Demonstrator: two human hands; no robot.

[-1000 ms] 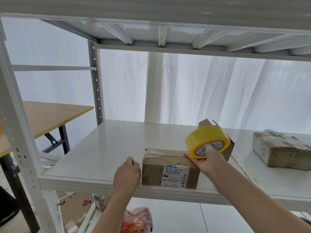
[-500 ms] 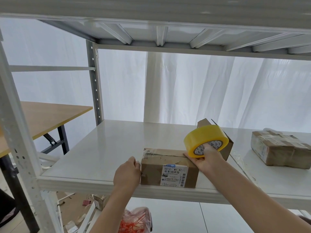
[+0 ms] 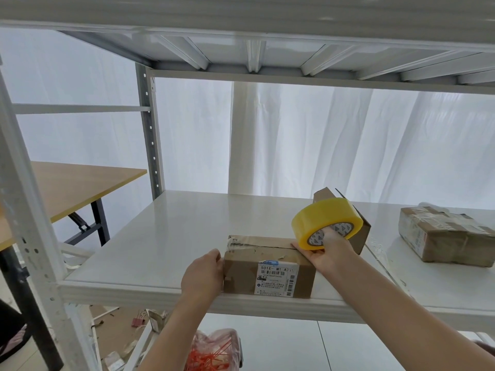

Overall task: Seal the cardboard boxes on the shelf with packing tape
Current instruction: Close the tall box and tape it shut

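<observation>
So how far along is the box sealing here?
Done: the right-hand box looks wrapped in tape. In hand: the left hand steadies the labelled front box while the right hand holds the yellow tape roll at its top edge. Left: finishing that seam, then the small box behind the roll.

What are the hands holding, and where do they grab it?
The right hand holds the tape by its core. The left hand touches the box at its left end; whether it grips cannot be told.

A labelled box (image 3: 267, 266) sits at the shelf's (image 3: 171, 236) front edge. The left hand (image 3: 202, 275) rests against the box's left end. The right hand (image 3: 330, 250) holds a yellow tape roll (image 3: 318, 219) over its right end.
</observation>
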